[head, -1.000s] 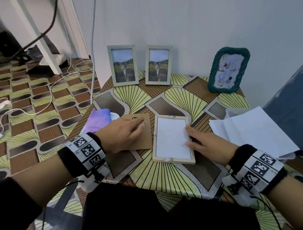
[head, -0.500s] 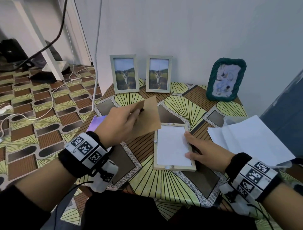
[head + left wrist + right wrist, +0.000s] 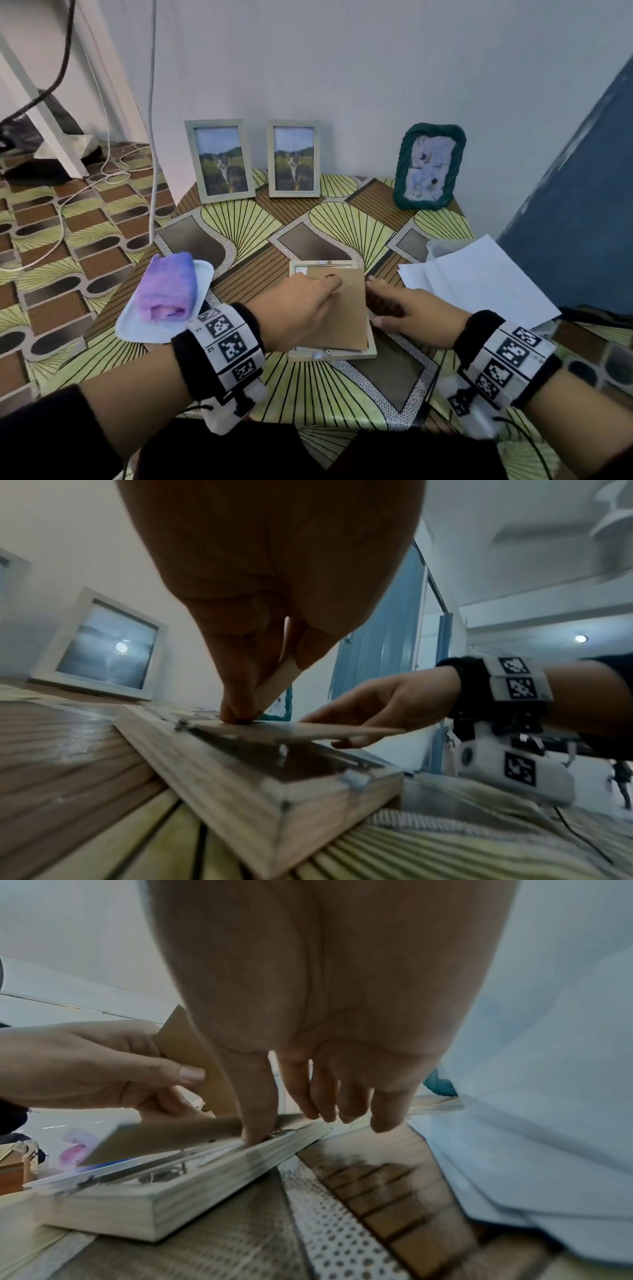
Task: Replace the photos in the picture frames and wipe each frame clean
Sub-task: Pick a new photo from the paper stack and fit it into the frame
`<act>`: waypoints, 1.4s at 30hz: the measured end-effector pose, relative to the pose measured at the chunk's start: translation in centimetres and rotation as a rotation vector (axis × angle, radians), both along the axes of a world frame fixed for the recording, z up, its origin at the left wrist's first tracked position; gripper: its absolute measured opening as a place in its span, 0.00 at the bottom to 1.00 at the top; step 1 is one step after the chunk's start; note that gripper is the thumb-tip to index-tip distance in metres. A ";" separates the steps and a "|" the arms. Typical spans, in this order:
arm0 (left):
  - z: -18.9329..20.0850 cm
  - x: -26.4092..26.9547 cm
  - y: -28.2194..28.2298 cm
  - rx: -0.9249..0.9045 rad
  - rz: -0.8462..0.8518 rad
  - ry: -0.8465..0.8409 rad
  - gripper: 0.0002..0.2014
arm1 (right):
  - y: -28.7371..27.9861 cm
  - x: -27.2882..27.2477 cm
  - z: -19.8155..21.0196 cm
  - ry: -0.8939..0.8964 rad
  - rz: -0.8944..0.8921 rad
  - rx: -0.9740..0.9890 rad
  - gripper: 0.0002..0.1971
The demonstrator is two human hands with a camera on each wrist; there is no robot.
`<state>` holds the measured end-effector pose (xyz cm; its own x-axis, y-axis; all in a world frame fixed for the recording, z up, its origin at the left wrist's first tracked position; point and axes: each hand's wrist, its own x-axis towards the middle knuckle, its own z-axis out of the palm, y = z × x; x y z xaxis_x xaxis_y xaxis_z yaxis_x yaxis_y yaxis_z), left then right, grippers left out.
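A pale wooden picture frame (image 3: 371,349) lies face down on the patterned table (image 3: 342,404). A brown backing board (image 3: 346,315) sits tilted over its opening, so only a strip of the white photo paper (image 3: 300,270) shows at the far edge. My left hand (image 3: 334,282) pinches the board's fold-out stand (image 3: 277,683) between thumb and fingers. My right hand (image 3: 375,301) has straight fingers at the board's right edge, and one fingertip (image 3: 255,1137) touches the frame's rail (image 3: 212,1175).
Two pale frames (image 3: 221,161) (image 3: 294,157) with cat photos and a green frame (image 3: 430,166) lean on the wall. A rolled purple cloth (image 3: 168,287) lies on a white tray (image 3: 130,329) at the left. White sheets (image 3: 479,281) lie to the right.
My left hand lifted the backing board off the table to the left of the frame, carried it right and lowered it over the white paper. The right hand stayed at the frame's right edge.
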<state>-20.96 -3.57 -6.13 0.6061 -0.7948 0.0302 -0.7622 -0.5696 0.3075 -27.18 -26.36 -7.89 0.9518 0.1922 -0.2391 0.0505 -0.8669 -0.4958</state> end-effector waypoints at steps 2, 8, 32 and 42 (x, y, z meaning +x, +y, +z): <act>-0.3 -0.3 0.2 0.041 0.005 0.030 0.16 | -0.1 0.0 -0.4 0.004 0.026 0.004 0.37; -0.9 -0.4 0.6 0.003 0.047 0.021 0.12 | 0.3 0.2 -1.1 -0.033 0.024 0.057 0.40; -1.0 3.1 0.9 0.267 -0.078 -0.064 0.20 | 2.2 -0.6 -0.7 0.007 0.064 -0.062 0.41; 0.3 4.2 0.1 0.299 -0.094 -0.005 0.12 | 2.4 -0.3 -0.6 -0.005 0.078 -0.141 0.41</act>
<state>-16.79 -3.46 -5.81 0.5300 -0.8215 -0.2105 -0.8171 -0.5611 0.1327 -27.51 -23.97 -8.48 0.9365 0.2308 -0.2641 0.1229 -0.9212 -0.3692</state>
